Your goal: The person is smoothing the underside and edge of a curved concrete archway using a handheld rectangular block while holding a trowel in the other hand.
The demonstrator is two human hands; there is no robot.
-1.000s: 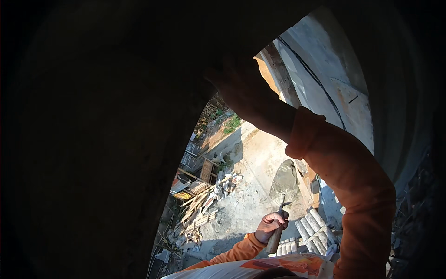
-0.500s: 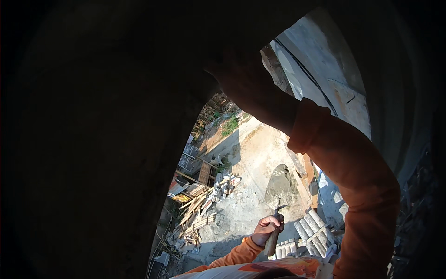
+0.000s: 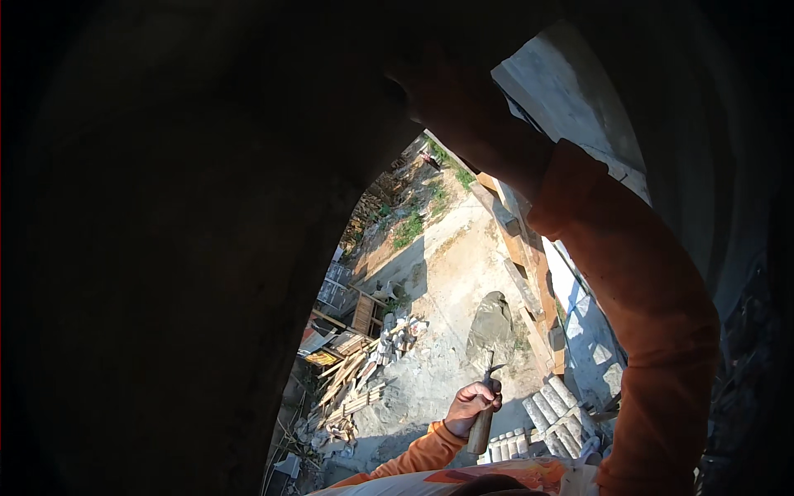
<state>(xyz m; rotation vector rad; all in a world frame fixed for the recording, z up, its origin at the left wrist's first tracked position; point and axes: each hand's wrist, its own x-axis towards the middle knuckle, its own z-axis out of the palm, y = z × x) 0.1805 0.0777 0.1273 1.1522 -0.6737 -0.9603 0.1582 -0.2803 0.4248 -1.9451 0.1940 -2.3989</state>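
Note:
My left hand (image 3: 471, 405) is low in the view, its fingers wrapped round a hammer (image 3: 479, 434). The hammer's thick wooden handle hangs below the fist. Its dark metal head, with a curved tip, sticks up above the fingers. My right arm, in an orange sleeve, arches up the right side. At its end my right hand (image 3: 438, 95) reaches up into deep shadow, against or close to a large dark surface (image 3: 190, 248). Its fingers are lost in the dark, so whether they grip anything is hidden.
Far below lies sandy ground with a grey mound (image 3: 492, 322). Broken planks (image 3: 351, 376) and rubble are heaped at left. Wooden beams (image 3: 529, 273) run beside my right arm. Grey cylinders (image 3: 558, 413) lie in rows beneath it, and a pale wall (image 3: 571, 83) stands at upper right.
My right hand has shifted slightly right in the shadow, and more of the wooden beams shows beside the arm. My left hand keeps hold of the hammer, almost in place.

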